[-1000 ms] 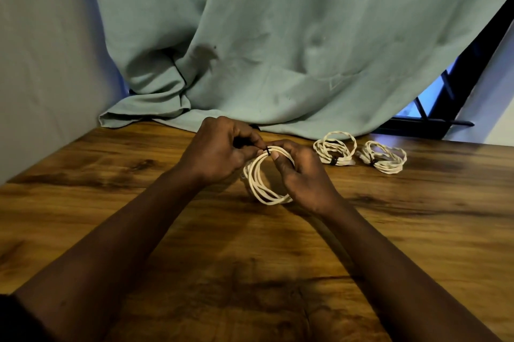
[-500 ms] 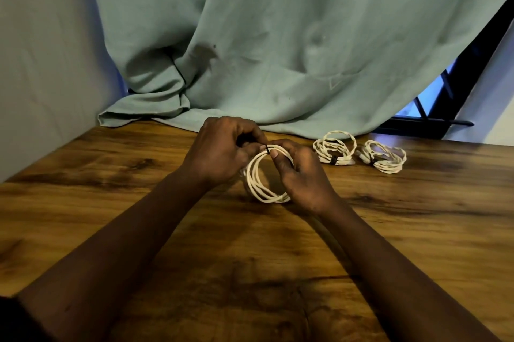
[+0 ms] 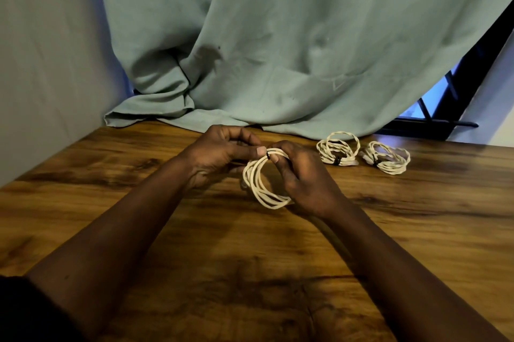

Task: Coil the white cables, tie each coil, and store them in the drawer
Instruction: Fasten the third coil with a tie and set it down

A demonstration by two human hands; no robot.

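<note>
**Both hands pinch the top of a coil at its tie, mid-table**

Wall (image 3: 41, 63) on the left, curtain (image 3: 278, 49) hanging behind and bunched on the far table (image 3: 431, 230) edge.

Left forearm comes in from the lower left, angled up and right. Left hand (image 3: 219, 152) is knuckles up, fingers curled, thumb pointing right; the thumb tip presses the top of the coil (image 3: 257, 186), just left of the black tie (image 3: 268, 157).

The coil is at table centre, between the two hands. It looks like a narrow oval of several white loops. Its long axis runs from the tie at the far top down toward the person, with the bottom swung slightly right. Can't tell if the low end touches the wood.

Right hand (image 3: 306, 183) has its back to the camera. Its thumb points left, meeting the tie from the right, and its fingers curl round the coil's right side. Both hands are grasping the coil. Right forearm runs off to the lower right.

Second coil (image 3: 342, 158) lies flat near the curtain hem, with a dark tie at its near edge. Third coil (image 3: 390, 168) lies just beside it, also flat with a dark tie on its left. Both are well apart from the hands.

Window (image 3: 445, 97) frame shows at far right.
</note>
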